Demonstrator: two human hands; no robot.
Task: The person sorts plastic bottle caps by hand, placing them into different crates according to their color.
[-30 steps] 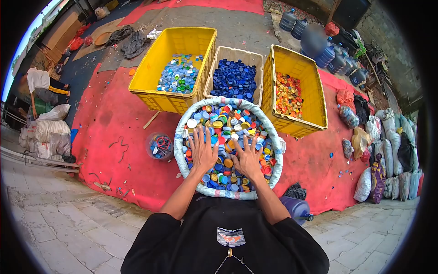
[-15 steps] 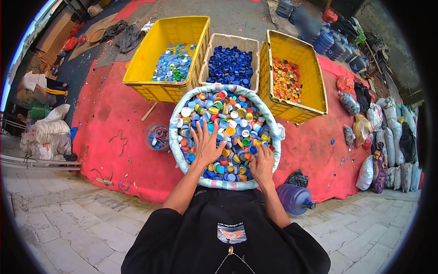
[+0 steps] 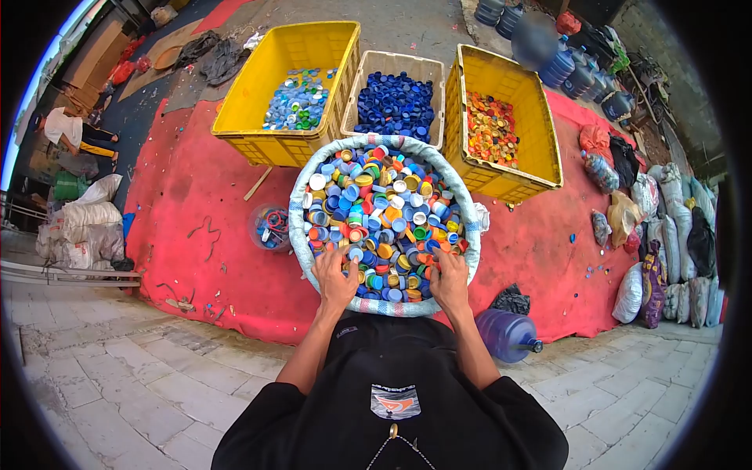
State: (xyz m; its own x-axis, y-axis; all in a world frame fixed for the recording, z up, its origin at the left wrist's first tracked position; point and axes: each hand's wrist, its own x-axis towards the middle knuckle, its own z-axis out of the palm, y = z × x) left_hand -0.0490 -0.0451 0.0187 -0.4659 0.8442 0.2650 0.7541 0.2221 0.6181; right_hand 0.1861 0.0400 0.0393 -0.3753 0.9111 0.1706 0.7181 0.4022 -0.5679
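A round basket with a padded, light cloth rim [image 3: 298, 223] stands right in front of me, filled with mixed bottle caps [image 3: 384, 207] in blue, white, orange, yellow, green and red. At the near left of the heap, my left hand [image 3: 335, 276] has its fingers bent down among the caps, closed. My right hand [image 3: 450, 278] is at the near right side, just inside the rim, its fingers likewise curled onto the caps. What either hand has between its fingertips is hidden by the fingers and the heap.
Beyond the basket stand a yellow crate [image 3: 231, 117] of light blue and green caps, a whitish crate [image 3: 364, 70] of dark blue caps, and a yellow crate [image 3: 540, 149] of orange and red caps. A water jug [image 3: 505, 335] lies at right. Another person [image 3: 70, 129] is far left.
My left hand has drawn back from the middle of the heap towards me, and its spread fingers have curled. My right hand stays in nearly the same place.
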